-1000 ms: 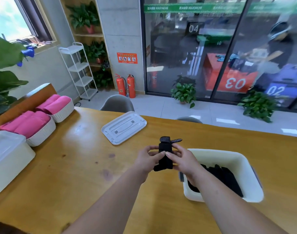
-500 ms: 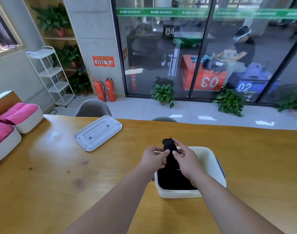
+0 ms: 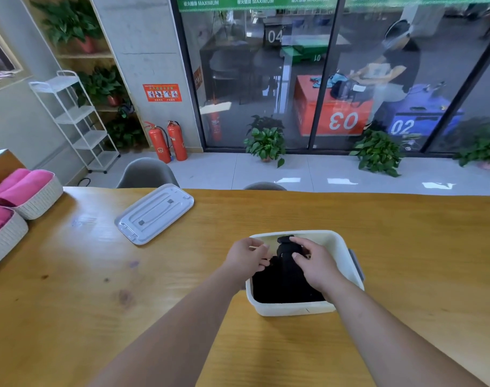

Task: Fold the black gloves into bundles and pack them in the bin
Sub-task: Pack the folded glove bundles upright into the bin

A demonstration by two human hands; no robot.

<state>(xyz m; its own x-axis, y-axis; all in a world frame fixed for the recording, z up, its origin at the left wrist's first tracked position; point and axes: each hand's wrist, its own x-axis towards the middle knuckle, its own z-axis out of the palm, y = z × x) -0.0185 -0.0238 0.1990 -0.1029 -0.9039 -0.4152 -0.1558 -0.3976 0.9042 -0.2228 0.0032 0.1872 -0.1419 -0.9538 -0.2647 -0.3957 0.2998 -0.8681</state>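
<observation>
Black glove bundle (image 3: pixel 287 248), upright inside the white bin (image 3: pixel 347 255), above the dark gloves (image 3: pixel 280 289) packed there. Right hand (image 3: pixel 315 263): fingers clenched round the top of the glove bundle. Left hand (image 3: pixel 246 258) at nine o'clock of it, over the bin's rim; its fingertips reach the black fabric, but whether they grasp cannot be told. Bin lid (image 3: pixel 154 212) lies on the wooden surface (image 3: pixel 98 289) at ten o'clock, well apart. Two woven baskets (image 3: pixel 34 196) of pink towels sit at the nine o'clock edge, the nearer one cut off. Both hands hide the bin's middle; black on black blurs the bundle outlines.
</observation>
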